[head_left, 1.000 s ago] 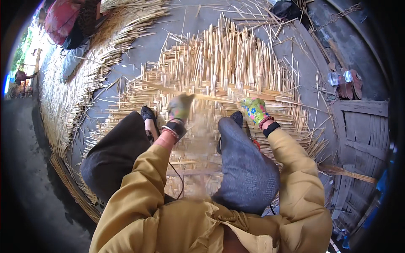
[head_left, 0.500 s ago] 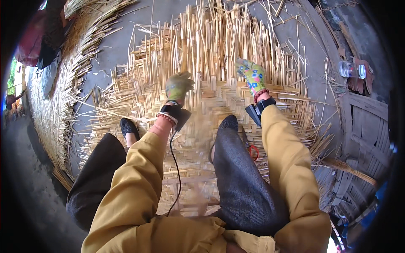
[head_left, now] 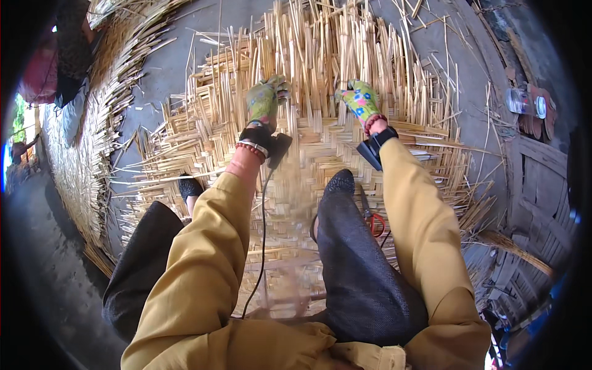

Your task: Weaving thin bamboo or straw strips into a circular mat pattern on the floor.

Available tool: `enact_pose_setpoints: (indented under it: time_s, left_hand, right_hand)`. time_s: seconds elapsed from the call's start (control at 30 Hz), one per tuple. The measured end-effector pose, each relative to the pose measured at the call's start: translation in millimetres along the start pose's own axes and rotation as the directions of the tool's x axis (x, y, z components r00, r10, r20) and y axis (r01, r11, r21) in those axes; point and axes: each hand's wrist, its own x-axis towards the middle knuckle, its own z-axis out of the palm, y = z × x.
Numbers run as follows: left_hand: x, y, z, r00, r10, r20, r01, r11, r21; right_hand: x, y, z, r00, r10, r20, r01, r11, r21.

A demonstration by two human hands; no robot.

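Observation:
A large mat of flat split-reed strips (head_left: 333, 151) lies beneath me, woven in a zigzag, with long loose strip ends fanning out at its far side. My left hand (head_left: 265, 102), in a green flowered glove, is curled closed over the upright reed strips (head_left: 300, 80) left of the middle. To the right, my right hand (head_left: 361, 100), in a matching glove, is closed at the base of the strips there. The fingertips of both are partly hidden. My feet are on the mat, and red-handled scissors (head_left: 376, 225) lie beside my right leg.
A second woven mat (head_left: 83, 142) curves along the left, with a person in dark clothing (head_left: 74, 52) at its far end. On the right are a clear plastic container (head_left: 524, 103), sandals (head_left: 541, 114), a broom (head_left: 515, 250) and a weathered wooden panel (head_left: 539, 179).
My left hand has moved forward and slightly right, onto the upright strips. My right hand has shifted slightly left and its fingers have come down among the strips.

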Motion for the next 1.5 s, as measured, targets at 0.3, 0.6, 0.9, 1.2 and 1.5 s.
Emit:
enact_pose_setpoints:
  time_s: [0.3,0.6,0.9,1.2,1.5]
  left_hand:
    - [7.8,-7.3,14.4,0.997,0.035,-0.072,-0.033,0.999,0.031]
    - [40.2,-28.4,8.4,0.991,0.062,-0.116,-0.009,0.912,0.411]
    - [42.4,-45.2,-25.6,0.936,0.065,0.346,-0.157,0.957,0.245]
    - [17.7,-41.5,-11.1,0.983,0.13,0.131,-0.15,0.976,0.159]
    - [20.9,0.7,-10.7,0.812,-0.135,0.567,-0.384,0.608,0.695]
  right_hand:
    - [-5.8,-21.1,-3.6,0.991,-0.019,0.13,0.025,0.999,-0.045]
    - [-38.0,-19.3,-23.9,0.936,0.066,0.345,-0.321,0.56,0.764]
    - [-31.7,-1.1,-18.1,0.928,-0.222,0.3,0.085,0.909,0.408]
    - [-2.4,-29.3,-38.2,0.754,-0.263,0.602,-0.586,0.146,0.797]
    - [16.1,-29.8,-32.7,0.656,-0.414,0.631,-0.497,0.392,0.774]
